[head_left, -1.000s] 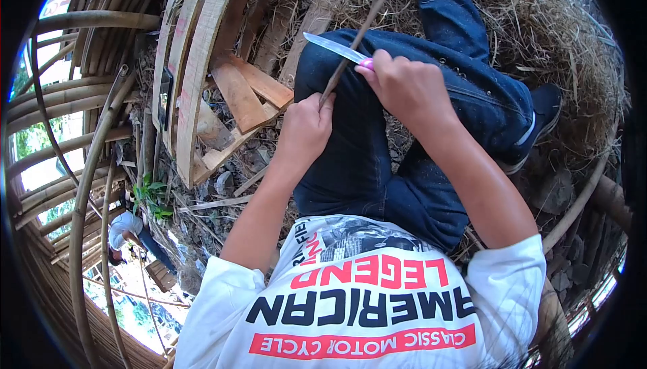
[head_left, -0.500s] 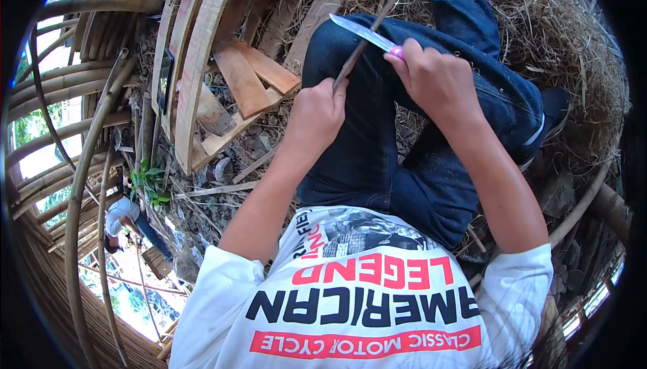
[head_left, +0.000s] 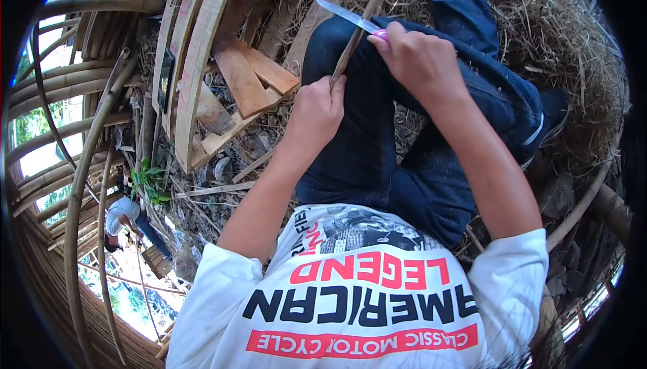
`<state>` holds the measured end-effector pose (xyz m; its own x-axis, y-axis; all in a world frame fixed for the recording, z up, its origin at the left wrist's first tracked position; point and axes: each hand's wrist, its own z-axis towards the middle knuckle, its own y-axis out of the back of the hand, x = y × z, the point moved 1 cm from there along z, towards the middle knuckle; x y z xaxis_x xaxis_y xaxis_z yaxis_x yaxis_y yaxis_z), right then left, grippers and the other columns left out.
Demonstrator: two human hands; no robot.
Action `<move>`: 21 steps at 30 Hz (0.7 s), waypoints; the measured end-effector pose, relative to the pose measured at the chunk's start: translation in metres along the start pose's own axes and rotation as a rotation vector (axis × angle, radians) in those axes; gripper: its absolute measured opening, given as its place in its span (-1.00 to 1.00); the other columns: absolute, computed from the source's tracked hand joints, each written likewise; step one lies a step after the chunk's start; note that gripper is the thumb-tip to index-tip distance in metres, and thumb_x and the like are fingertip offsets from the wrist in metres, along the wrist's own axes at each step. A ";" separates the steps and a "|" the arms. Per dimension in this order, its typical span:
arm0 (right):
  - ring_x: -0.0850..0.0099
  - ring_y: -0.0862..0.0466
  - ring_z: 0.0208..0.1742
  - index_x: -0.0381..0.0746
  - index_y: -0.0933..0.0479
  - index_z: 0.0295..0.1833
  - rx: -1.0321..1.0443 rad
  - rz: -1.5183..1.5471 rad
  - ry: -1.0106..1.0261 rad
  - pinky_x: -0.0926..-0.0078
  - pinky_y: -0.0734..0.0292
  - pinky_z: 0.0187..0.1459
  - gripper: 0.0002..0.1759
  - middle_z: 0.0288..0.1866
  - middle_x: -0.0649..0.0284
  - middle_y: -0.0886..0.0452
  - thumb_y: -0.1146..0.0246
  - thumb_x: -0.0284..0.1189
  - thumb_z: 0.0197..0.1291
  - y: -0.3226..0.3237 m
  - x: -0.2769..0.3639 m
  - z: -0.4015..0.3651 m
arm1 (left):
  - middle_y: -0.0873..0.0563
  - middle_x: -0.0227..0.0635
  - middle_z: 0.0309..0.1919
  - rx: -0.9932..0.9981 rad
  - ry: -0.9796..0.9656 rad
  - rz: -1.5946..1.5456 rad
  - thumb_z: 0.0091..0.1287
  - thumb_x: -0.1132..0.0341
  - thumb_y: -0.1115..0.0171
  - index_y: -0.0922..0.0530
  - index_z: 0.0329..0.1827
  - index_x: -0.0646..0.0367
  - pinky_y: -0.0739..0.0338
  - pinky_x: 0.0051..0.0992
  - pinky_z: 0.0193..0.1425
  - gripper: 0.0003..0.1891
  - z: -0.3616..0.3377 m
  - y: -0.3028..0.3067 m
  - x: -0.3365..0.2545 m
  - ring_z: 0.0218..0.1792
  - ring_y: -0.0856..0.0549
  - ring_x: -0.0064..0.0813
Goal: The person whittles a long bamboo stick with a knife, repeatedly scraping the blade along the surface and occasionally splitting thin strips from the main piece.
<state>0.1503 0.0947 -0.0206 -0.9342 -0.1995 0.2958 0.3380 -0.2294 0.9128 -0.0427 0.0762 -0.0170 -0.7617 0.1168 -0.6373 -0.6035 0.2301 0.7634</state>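
My left hand [head_left: 317, 109] is closed round the lower end of a thin brown stick [head_left: 369, 10], which slants up and to the right over my jeans [head_left: 354, 146]. In my right hand [head_left: 421, 59] is a knife [head_left: 347, 15] with a pink handle. Its blade points up and to the left and crosses the stick above my left hand. My right fingers wrap the handle, so most of it is hidden.
Wooden planks [head_left: 202, 59] and cut boards [head_left: 242, 82] lie at the upper left. Shavings [head_left: 559, 45] are heaped at the upper right. Curved bamboo poles [head_left: 87, 167] stand at the left, with another person [head_left: 125, 214] beyond them.
My right hand and the knife have moved slightly up and to the left. The upper part of the stick has shifted left and stands a little steeper.
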 end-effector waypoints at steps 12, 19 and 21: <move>0.20 -0.69 -0.59 -0.15 -0.50 -0.41 -0.110 0.000 0.061 0.30 -0.55 -0.60 -0.62 -0.65 0.15 -0.62 -0.16 -0.10 0.35 -0.006 -0.007 0.010 | -0.55 0.20 -0.53 0.018 0.031 -0.013 0.47 0.24 -0.06 -0.54 -0.35 0.39 -0.42 -0.13 -0.39 -0.66 0.000 0.004 0.001 -0.38 -0.59 0.24; 0.19 -0.70 -0.58 -0.15 -0.48 -0.42 -0.074 -0.022 0.066 0.30 -0.57 -0.57 -0.60 -0.65 0.15 -0.61 -0.16 -0.09 0.35 -0.004 -0.015 0.012 | -0.54 0.21 -0.55 0.063 0.041 0.001 0.47 0.23 -0.07 -0.54 -0.35 0.41 -0.42 -0.14 -0.39 -0.64 -0.001 0.002 0.000 -0.38 -0.58 0.24; 0.18 -0.70 -0.57 -0.15 -0.46 -0.42 -0.093 -0.031 0.078 0.31 -0.57 -0.57 -0.59 -0.65 0.14 -0.61 -0.14 -0.08 0.37 -0.008 -0.011 0.026 | -0.55 0.20 -0.55 0.045 0.035 -0.009 0.47 0.23 -0.07 -0.54 -0.34 0.41 -0.42 -0.13 -0.38 -0.65 0.000 0.002 0.002 -0.39 -0.58 0.24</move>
<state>0.1548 0.1230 -0.0234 -0.9337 -0.2639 0.2421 0.3220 -0.3227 0.8900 -0.0458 0.0770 -0.0169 -0.7643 0.0812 -0.6397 -0.5999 0.2742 0.7516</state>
